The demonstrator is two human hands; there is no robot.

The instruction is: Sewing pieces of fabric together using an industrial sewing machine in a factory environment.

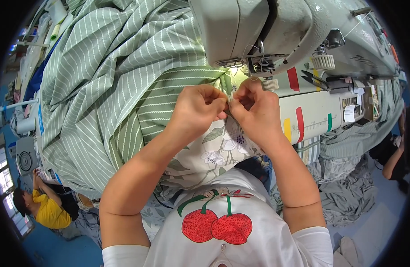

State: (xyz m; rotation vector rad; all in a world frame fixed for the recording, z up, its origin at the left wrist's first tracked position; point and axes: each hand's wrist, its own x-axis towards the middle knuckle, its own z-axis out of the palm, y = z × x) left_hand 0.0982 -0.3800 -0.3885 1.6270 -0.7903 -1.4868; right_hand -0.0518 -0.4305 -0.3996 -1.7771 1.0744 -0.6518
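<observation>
Under the sewing machine (294, 31) head, at 12 o'clock, the left hand (193, 109) and right hand (260, 115) pinch the edges where the striped green fabric (158, 100) meets the floral fabric (237, 138). If either grip slackens, the edges could slip apart; bulky folds at 10 o'clock might drag them. The head crowds the fingers; black snips (320, 81) lie at 2 o'clock.

Striped cloth (116, 84) (green, rumpled), floral cloth (222, 146)
</observation>
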